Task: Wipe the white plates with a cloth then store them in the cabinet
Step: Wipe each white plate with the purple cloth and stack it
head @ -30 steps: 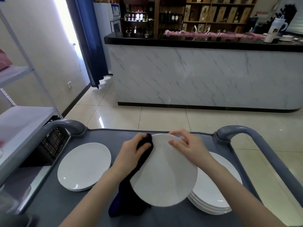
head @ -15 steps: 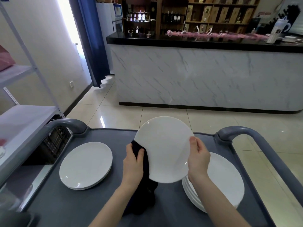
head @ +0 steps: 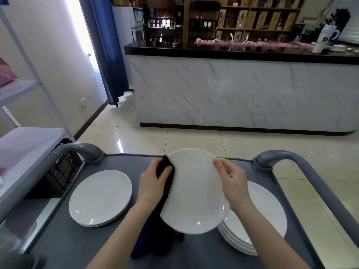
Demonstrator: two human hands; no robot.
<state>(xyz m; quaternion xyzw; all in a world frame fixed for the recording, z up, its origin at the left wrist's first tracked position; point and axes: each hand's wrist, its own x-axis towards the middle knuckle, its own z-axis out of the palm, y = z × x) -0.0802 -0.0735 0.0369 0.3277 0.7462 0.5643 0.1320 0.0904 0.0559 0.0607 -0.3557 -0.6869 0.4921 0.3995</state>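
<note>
The plate (head: 194, 193) was up off the cart (head: 120, 164), tilted with its face to the camera, and it sat squarely between the two hands. The left hand (head: 153, 183) clamped the dark cloth (head: 165, 171) against the plate's left rim, thumb pressed on top of the cloth. The rest of the cloth trailed down past the plate's lower edge onto the cart. Over on the other side, the right hand (head: 231, 181) pinched the upper right rim with its fingers curled at the edge. So the hands were apart, one on each side, each closed on something.

Just below the plate's lower right edge sat the right stack (head: 266, 216) of white plates, partly hidden by the plate and forearm. Well apart to the left lay the left stack (head: 100, 199). Both rested on the grey cart, with curved handles (head: 81, 150) at its far corners. A metal shelf (head: 25, 140) stood to the left. Beyond were the tiled floor (head: 194, 140), a marble-fronted bar (head: 242, 90) and a blue curtain (head: 108, 55).
</note>
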